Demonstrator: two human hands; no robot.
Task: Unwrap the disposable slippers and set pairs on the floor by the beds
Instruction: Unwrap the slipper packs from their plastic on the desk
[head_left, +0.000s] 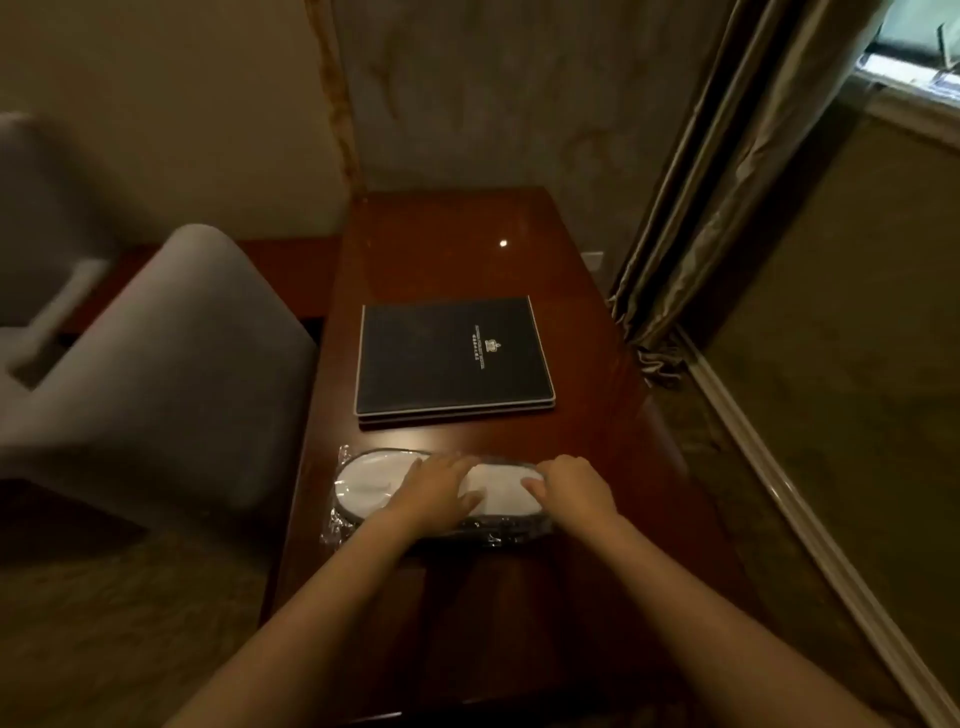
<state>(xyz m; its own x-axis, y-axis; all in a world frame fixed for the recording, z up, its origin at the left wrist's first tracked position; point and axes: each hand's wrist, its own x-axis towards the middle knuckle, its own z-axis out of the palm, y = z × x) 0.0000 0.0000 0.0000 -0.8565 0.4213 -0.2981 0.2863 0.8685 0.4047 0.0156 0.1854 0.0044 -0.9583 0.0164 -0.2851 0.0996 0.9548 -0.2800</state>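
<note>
A pack of white disposable slippers (363, 480) with dark soles, sealed in clear plastic wrap, lies sideways on the dark wooden desk (467, 249) near its front. My left hand (434, 491) rests flat on the middle of the pack, fingers spread. My right hand (571, 491) covers the pack's right end, fingers curled over the wrap. Whether either hand grips the plastic is hard to tell. The right part of the pack is hidden under my hands.
A black folder (452, 358) with a small crest lies on the desk behind the slippers. A grey upholstered chair (171, 374) stands at the desk's left. Heavy curtains (701, 182) hang on the right, with carpet (857, 338) below the window.
</note>
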